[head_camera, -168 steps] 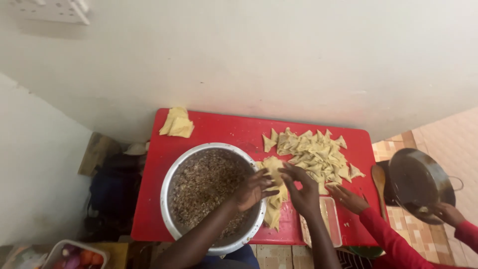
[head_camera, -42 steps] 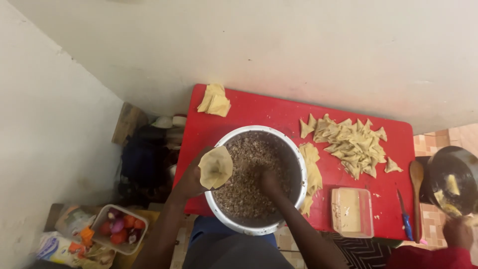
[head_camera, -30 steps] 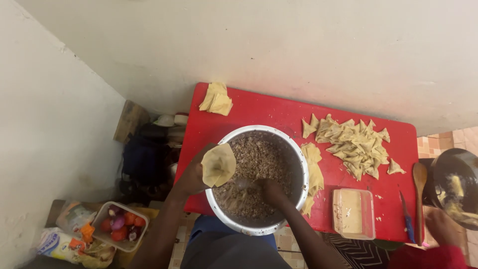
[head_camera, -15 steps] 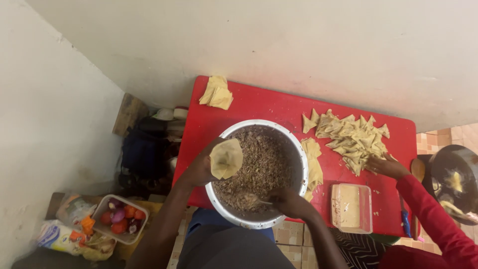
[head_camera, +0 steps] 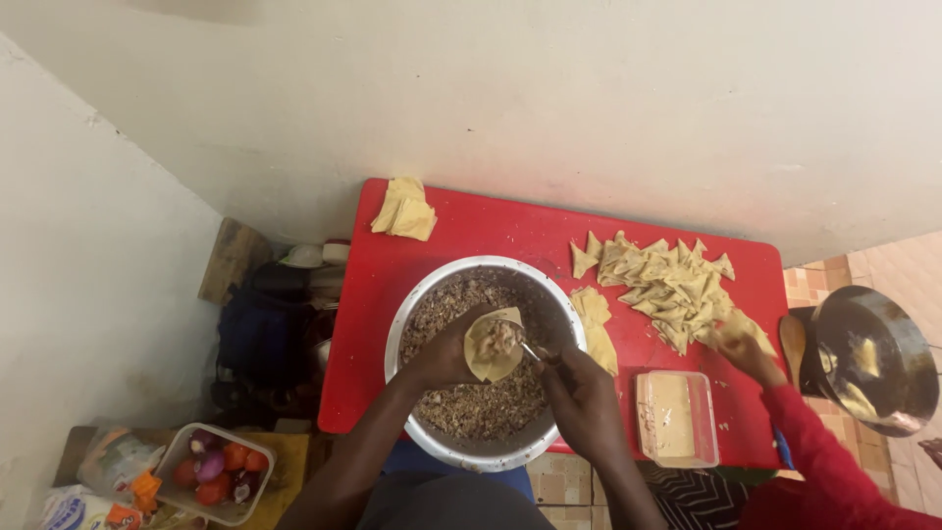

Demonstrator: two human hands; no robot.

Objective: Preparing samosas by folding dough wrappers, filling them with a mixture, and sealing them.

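Red plastic covers the tabletop (head_camera: 471, 231), which stands against a pale wall and carries everything in hand. Largest on it is a round metal bowl (head_camera: 422, 309) at the near edge, filled with a brown minced filling (head_camera: 461, 412). Beyond the bowl to the right lies a heap of folded pastry triangles (head_camera: 659, 280), with a few flat pastry strips (head_camera: 595, 329) between heap and bowl, just beside the rim. A small stack of pastry sheets (head_camera: 404, 208) sits well apart at the far left corner. Near the right front edge is a clear rectangular tub (head_camera: 677, 417) holding something pale yellow.

Off the right end of the tabletop a dark round pan (head_camera: 873, 358) is seen, with a wooden spoon (head_camera: 793, 339) just beside it. A co-worker's hand (head_camera: 738, 345) in a red sleeve reaches to the edge of the triangle heap.

Over the bowl, the left hand (head_camera: 442, 351) is cupped around an open pastry cone (head_camera: 494, 345), gripping it upright with some filling inside. The right hand (head_camera: 579, 393) is closed on the handle of a small spoon (head_camera: 530, 349), whose tip touches the cone's mouth.

On the floor at lower left stands a clear container of red and purple vegetables (head_camera: 214, 469).
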